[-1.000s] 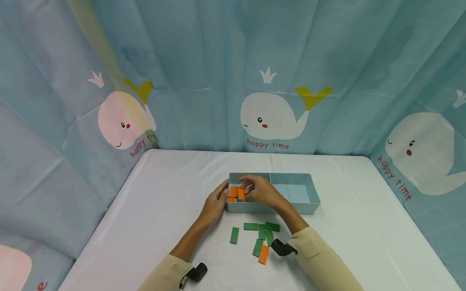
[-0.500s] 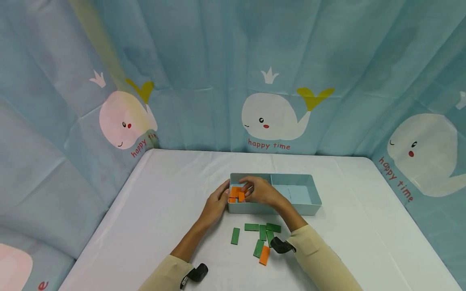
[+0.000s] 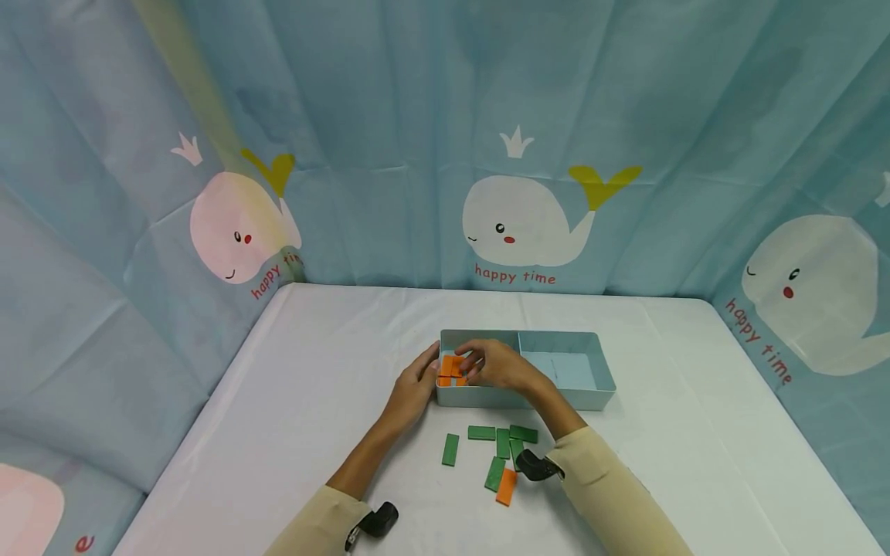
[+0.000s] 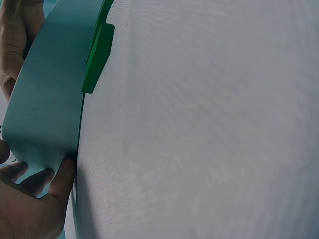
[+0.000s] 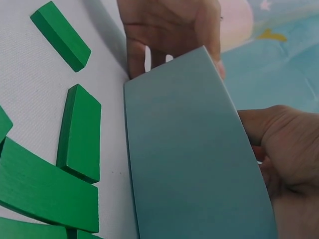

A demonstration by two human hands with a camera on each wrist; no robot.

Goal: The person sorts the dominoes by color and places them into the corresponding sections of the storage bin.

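A pale blue two-compartment box [image 3: 570, 398] stands on the white table. My left hand [image 3: 410, 394] holds its left end; in the left wrist view, the fingertips [image 4: 62, 174] press the outer wall and the thumb lies by the rim. My right hand [image 3: 497, 364] reaches into the left compartment, fingers bent beside several orange blocks [image 3: 449, 366]. In the right wrist view, the box wall [image 5: 194, 149] hides its fingertips, so whether it pinches a block cannot be seen. Several green blocks [image 3: 481, 433] and one orange block [image 3: 506, 487] lie in front of the box.
The right compartment [image 3: 566, 369] shows its bare floor, with a divider [image 3: 519, 344] separating it from the left one. A light blue whale-print curtain [image 3: 389, 216] hangs behind the table and at its sides. Both sleeves [image 3: 612, 494] carry black wrist cameras [image 3: 378, 520].
The orange block at my right fingertips has gone from standing up to lying low among the others in the left compartment. My left hand has stayed on the box's end.
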